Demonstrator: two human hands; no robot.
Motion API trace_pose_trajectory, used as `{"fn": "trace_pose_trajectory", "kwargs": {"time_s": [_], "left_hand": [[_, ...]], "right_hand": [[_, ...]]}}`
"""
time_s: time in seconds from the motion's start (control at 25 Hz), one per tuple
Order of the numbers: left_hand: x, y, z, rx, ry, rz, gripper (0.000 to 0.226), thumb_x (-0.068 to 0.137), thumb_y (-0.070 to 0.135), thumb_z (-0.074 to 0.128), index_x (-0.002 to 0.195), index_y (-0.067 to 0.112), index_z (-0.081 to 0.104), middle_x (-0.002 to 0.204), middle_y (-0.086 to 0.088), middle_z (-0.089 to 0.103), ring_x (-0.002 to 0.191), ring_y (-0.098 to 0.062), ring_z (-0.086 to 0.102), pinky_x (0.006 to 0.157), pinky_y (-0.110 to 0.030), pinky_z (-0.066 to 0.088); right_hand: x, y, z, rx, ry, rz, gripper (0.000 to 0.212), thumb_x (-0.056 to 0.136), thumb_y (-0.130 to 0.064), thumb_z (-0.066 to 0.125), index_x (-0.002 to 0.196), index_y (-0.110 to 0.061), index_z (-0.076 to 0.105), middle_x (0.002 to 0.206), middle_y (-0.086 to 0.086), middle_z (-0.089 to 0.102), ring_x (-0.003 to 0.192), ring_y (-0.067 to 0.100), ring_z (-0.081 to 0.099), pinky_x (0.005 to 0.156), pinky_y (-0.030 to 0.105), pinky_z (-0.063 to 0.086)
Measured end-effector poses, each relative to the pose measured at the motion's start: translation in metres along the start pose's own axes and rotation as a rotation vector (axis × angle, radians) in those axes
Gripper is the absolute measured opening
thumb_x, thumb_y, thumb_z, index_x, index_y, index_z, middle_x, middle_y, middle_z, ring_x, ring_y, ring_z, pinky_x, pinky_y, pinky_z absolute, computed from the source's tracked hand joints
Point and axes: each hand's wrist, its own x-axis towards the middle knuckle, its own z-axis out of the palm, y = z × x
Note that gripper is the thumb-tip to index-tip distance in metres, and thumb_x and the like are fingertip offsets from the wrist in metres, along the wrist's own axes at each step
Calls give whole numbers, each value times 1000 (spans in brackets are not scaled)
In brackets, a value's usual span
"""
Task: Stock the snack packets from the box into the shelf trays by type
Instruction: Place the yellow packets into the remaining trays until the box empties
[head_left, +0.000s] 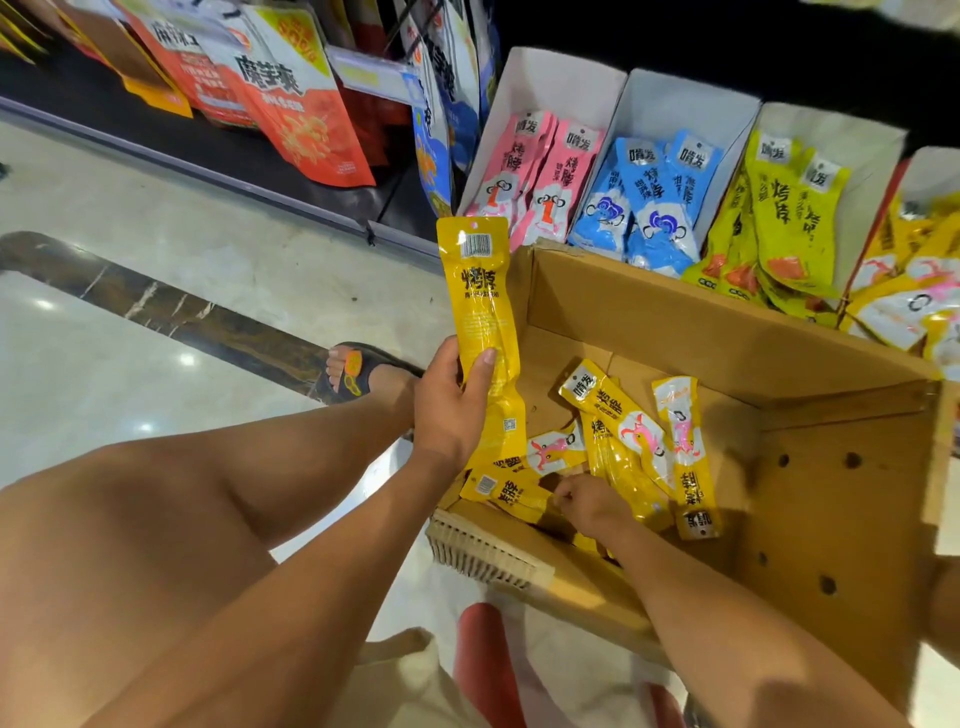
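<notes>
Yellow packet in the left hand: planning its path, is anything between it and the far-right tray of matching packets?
Only the brown cardboard box's far wall, standing before the white card tray. The long yellow foil packet in the left hand must clear it; nothing else visible intervenes.

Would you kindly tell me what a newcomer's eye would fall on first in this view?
First, the long yellow packet held upright in the left grip, at centre, just left of the cardboard box. Next, the row of shelf trays at upper right, filled with pink packets, blue packets and yellow-green packets. Below, the right grip reaches among loose yellow packets in the box.
</notes>
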Motion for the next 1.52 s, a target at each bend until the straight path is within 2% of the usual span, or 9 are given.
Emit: {"fn": "trace_pose_trajectory", "kwargs": {"time_s": [0.2, 0.36, 0.6, 0.72, 0.92, 1.12, 1.24, 1.36, 1.52], "left_hand": [[-2, 4, -3, -21, -32, 1, 14, 104, 37, 57, 112, 28, 65, 96, 4, 73, 89, -23, 68, 79, -45, 59], [-2, 6, -3, -43, -43, 33, 13, 104, 34, 57, 110, 28, 66, 95, 2, 73, 88, -24, 68, 76, -44, 57], [11, 15, -11, -173, -25, -160, 11, 103, 31, 59, 99, 27, 68, 104, -6, 76, 94, -26, 73, 87, -50, 60], [11, 30, -9, -180, -50, -219, 8, 103, 27, 60, 105, 23, 66, 108, -8, 74, 95, -26, 72, 81, -39, 59], [2, 62, 7, -148, -128, -206, 18, 104, 24, 57, 119, 16, 62, 109, -8, 71, 88, -20, 69, 68, -32, 55], [-13, 103, 35, -294, -315, -245, 29, 104, 17, 56, 133, 24, 54, 119, -16, 71, 95, -37, 75, 85, -57, 60], [-28, 125, 54, -408, -419, -283, 35, 103, 7, 54, 136, 20, 50, 122, -21, 68, 96, -41, 75, 90, -67, 55], [-39, 148, 72, -446, -469, -280, 34, 103, 6, 53, 134, 20, 51, 122, -22, 67, 98, -39, 73, 81, -56, 58], [-41, 170, 104, -554, -585, -404, 48, 107, 48, 40, 133, 13, 59, 119, -18, 72, 88, -28, 66, 73, -41, 54]], "right_hand": [[-13, -1, -10, 211, 121, -6, 24, 96, -25, 62, 74, -21, 66, 87, 1, 63, 85, 20, 59, 71, 29, 42], [-29, 0, -31, 445, 251, 86, 35, 96, -24, 63, 62, -19, 54, 62, -2, 49, 63, 19, 55, 64, 40, 52], [-75, -17, -86, 842, 346, 133, 19, 99, -17, 58, 80, -17, 56, 78, 4, 53, 57, 14, 55, 50, 22, 41], [-97, -26, -124, 992, 415, 126, 4, 98, -17, 60, 95, -15, 61, 81, 1, 59, 51, 9, 60, 43, 20, 41], [-149, -43, -193, 1063, 453, 61, 16, 101, -31, 56, 105, -16, 60, 92, 6, 61, 73, 15, 58, 67, 30, 52], [-202, -45, -239, 1000, 384, -53, 53, 83, -63, 68, 117, -24, 57, 107, -5, 59, 99, 15, 57, 93, 39, 53], [-206, -36, -259, 1014, 428, -64, 35, 88, -46, 68, 113, -24, 54, 97, -10, 55, 96, 16, 52, 89, 38, 45], [-209, -25, -281, 1165, 384, -42, 33, 85, -28, 63, 111, -8, 58, 87, 7, 64, 80, 24, 59, 80, 41, 48], [-220, 6, -307, 1221, 341, -107, 24, 96, -9, 62, 117, -1, 53, 102, 19, 65, 92, 29, 65, 72, 38, 58]]}}
